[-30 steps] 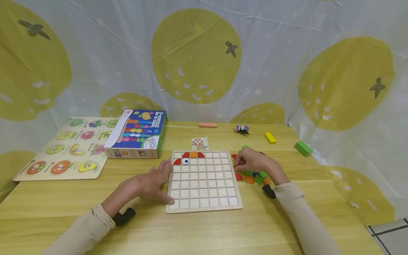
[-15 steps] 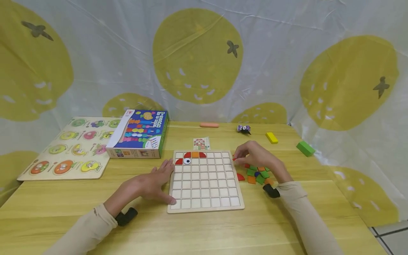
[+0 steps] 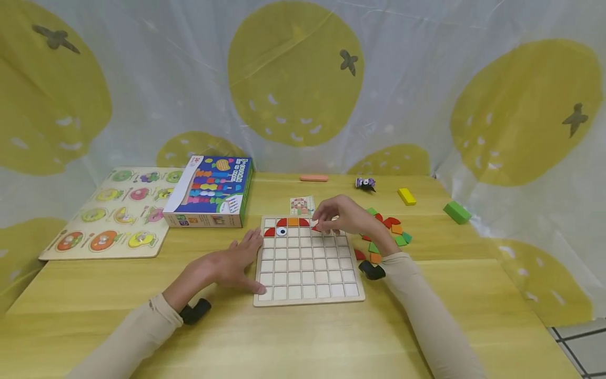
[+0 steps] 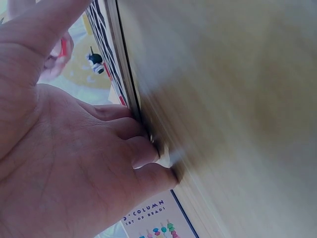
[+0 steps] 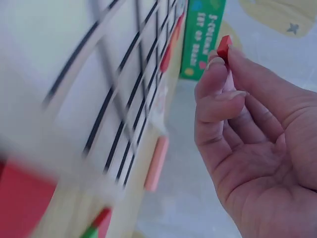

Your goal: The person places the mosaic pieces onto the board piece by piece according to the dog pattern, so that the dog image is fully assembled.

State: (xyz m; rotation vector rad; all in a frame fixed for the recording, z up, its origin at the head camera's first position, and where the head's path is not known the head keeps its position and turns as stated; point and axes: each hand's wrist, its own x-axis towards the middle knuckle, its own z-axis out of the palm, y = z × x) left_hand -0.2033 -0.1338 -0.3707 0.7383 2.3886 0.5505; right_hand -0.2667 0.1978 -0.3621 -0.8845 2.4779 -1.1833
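Red wooden piece (image 5: 224, 47) pinched in right hand (image 3: 338, 216) grip above gridded board (image 3: 307, 295); left hand (image 3: 232, 266) flat, fingers relaxed, against board edge.

We see a yellow wooden surface (image 3: 303, 337). Near its middle lies a pale grid board (image 3: 309, 260), with a small pattern card (image 3: 301, 205) just beyond it. Toward the far left corner a fruit puzzle board (image 3: 109, 213) lies flat, and a colourful box (image 3: 210, 192) rests beside it. Along the far edge we find a pink bar (image 3: 314, 178) and a small dark wrapper (image 3: 365, 183). Toward the far right corner lie a yellow block (image 3: 406, 196) and a green block (image 3: 456, 212). Loose coloured tiles (image 3: 390, 234) cluster just right of the grid board.
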